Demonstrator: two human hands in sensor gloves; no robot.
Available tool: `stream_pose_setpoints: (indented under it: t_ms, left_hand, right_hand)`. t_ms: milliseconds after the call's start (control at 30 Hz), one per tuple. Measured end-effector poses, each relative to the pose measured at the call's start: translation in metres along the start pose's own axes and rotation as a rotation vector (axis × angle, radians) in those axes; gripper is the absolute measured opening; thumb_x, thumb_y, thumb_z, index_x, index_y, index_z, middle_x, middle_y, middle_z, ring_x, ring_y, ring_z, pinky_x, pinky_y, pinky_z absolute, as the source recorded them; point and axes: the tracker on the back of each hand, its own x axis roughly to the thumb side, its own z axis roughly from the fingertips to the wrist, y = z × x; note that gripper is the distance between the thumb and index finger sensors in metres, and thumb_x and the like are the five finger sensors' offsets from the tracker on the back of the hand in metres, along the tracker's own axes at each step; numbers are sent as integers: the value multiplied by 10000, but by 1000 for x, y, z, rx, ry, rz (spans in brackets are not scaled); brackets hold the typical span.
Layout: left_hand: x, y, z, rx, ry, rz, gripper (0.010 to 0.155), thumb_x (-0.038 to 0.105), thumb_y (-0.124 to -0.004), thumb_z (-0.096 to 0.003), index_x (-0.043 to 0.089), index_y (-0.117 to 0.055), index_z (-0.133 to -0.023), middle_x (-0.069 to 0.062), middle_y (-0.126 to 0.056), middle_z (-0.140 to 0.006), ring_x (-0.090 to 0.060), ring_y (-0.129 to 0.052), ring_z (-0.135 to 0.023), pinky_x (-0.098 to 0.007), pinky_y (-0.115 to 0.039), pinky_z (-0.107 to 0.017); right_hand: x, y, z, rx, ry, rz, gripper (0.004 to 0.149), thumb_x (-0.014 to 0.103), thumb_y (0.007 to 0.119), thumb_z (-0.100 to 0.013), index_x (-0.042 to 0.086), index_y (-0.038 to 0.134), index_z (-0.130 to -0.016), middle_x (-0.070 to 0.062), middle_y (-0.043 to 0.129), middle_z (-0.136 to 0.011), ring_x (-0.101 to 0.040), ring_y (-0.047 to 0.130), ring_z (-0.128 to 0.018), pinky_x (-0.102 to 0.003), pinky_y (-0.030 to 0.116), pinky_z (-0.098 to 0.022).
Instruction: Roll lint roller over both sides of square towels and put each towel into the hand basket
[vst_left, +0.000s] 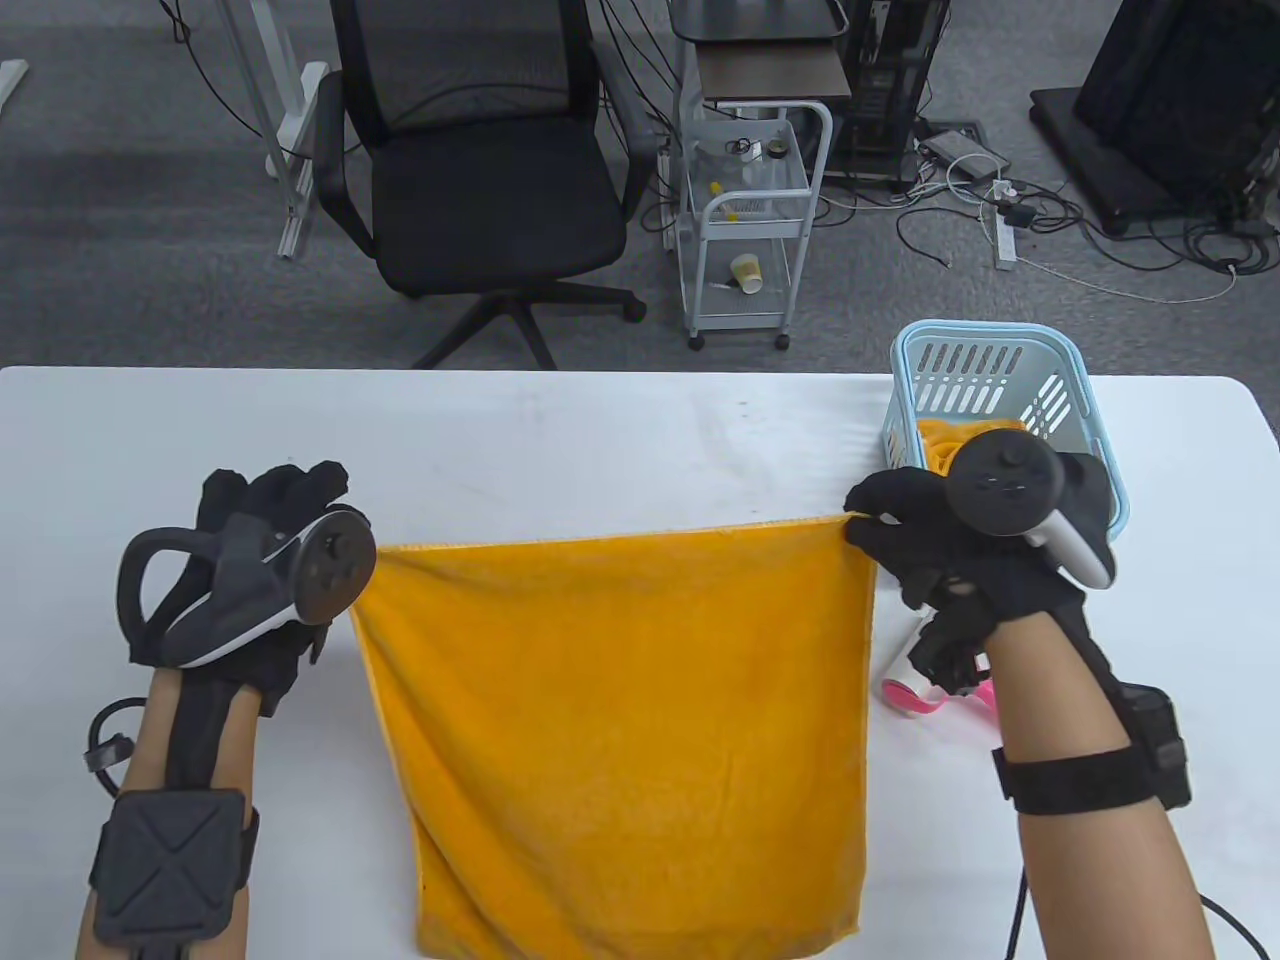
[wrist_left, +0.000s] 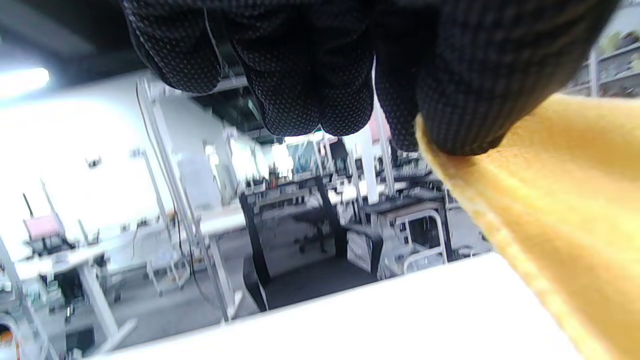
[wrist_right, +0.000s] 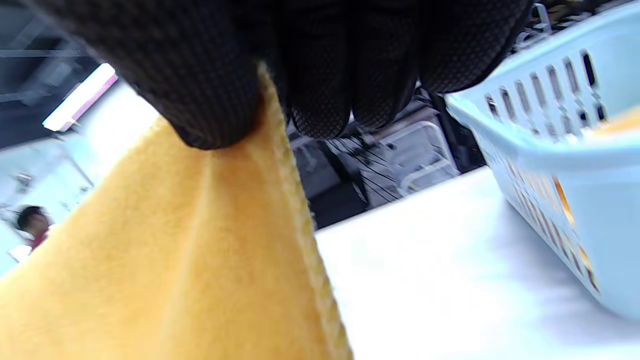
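Orange towel (vst_left: 620, 730) hangs spread between both hands over the white surface (vst_left: 600, 440), top edge pulled taut, lower part draping toward the near edge; whether the bottom hem rests on the surface or hangs past it cannot be told. Left hand (vst_left: 270, 570) pinches the top left corner, thumb pressed against fingers (wrist_left: 300, 90) on the hem, seen in the left wrist view. Right hand (vst_left: 960, 550) pinches the top right corner the same way, hem caught between thumb and fingers (wrist_right: 320, 90). The towel looks light, soft and limp, fleecy rather than slippery, not fragile; it sags and folds wherever unsupported, so the corners with the stitched hem are likely the best hold, and each grip is already there. Blue basket (vst_left: 1010, 400) stands just beyond the right hand at the far right of the surface, with orange cloth already inside. Pink lint roller (vst_left: 915, 690) lies on the surface under the right wrist, just beside the towel's right edge. Open room: the middle and far left of the surface. Judgement: a move right to the basket is short, but the hanging cloth could drag over the roller or snag on the basket rim.
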Motion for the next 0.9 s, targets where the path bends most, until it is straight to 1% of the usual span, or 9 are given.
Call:
stream_pose_setpoints:
  t_ms: [67,100,200,367,633,700,733,833,900]
  left_hand:
    - [-2,-33,-20,-70,17,75,374,507,-884,-449,399,-836,-805,54,-747,-1126,-306,-823,-1028,-677,-588,-759]
    - [-3,-54,-31,-109,38,130,376,504,-883,-451,394,-833,-807,46,-739,-1129,-311,-824,-1023,-678,-594,-755]
    - [-9,-98,-53,-192,105,293,375,496,-880,-455,389,-828,-810,29,-700,-1145,-322,-820,-1016,-673,-606,-748]
    - [-16,-143,-75,-215,247,445,375,485,-870,-467,380,-811,-823,6,-671,-1149,-327,-831,-989,-652,-622,-741]
    - [-4,-157,-106,-174,322,380,378,484,-855,-483,367,-793,-837,-8,-646,-1156,-328,-833,-980,-636,-631,-738]
    - [0,-158,-111,-152,372,362,466,476,-835,-498,335,-738,-932,-49,-545,-1192,-356,-799,-1006,-633,-642,-730]
    - [2,-160,-114,-155,393,351,457,433,-830,-513,316,-733,-944,-76,-545,-1188,-356,-833,-974,-609,-684,-710]
    - [6,-167,-115,-306,353,318,532,441,-818,-513,280,-668,-998,-117,-482,-1197,-394,-796,-985,-606,-684,-700]
    - [7,-170,-111,-328,301,269,531,472,-817,-500,297,-697,-987,-102,-531,-1189,-387,-814,-979,-594,-701,-692]
  right_hand:
    - [-3,24,-13,-14,57,62,394,350,908,-509,179,868,-861,-129,823,-966,-437,807,-893,-636,691,-621]
    - [-2,42,-23,-52,98,168,396,354,910,-503,182,872,-858,-123,828,-961,-429,819,-885,-632,699,-617]
    - [3,67,-39,-108,147,335,398,369,906,-497,197,873,-854,-106,837,-955,-414,838,-873,-614,715,-615]
    - [0,92,-65,-174,239,399,404,377,897,-498,196,866,-858,-107,833,-954,-409,839,-869,-607,719,-610]
    - [-1,113,-94,-256,300,439,450,399,877,-501,188,834,-896,-119,799,-978,-413,816,-887,-597,722,-613]
    - [-1,118,-100,-250,321,421,507,398,869,-504,171,779,-948,-140,740,-1016,-432,767,-917,-603,707,-620]
    - [-1,121,-102,-241,312,412,530,394,861,-509,173,747,-976,-143,709,-1035,-436,736,-940,-607,694,-630]
    - [2,123,-101,-242,281,430,536,383,858,-509,174,738,-988,-144,702,-1041,-435,728,-946,-609,692,-632]
    - [6,122,-95,-227,218,464,537,384,861,-506,182,739,-989,-140,703,-1042,-430,731,-948,-606,695,-633]
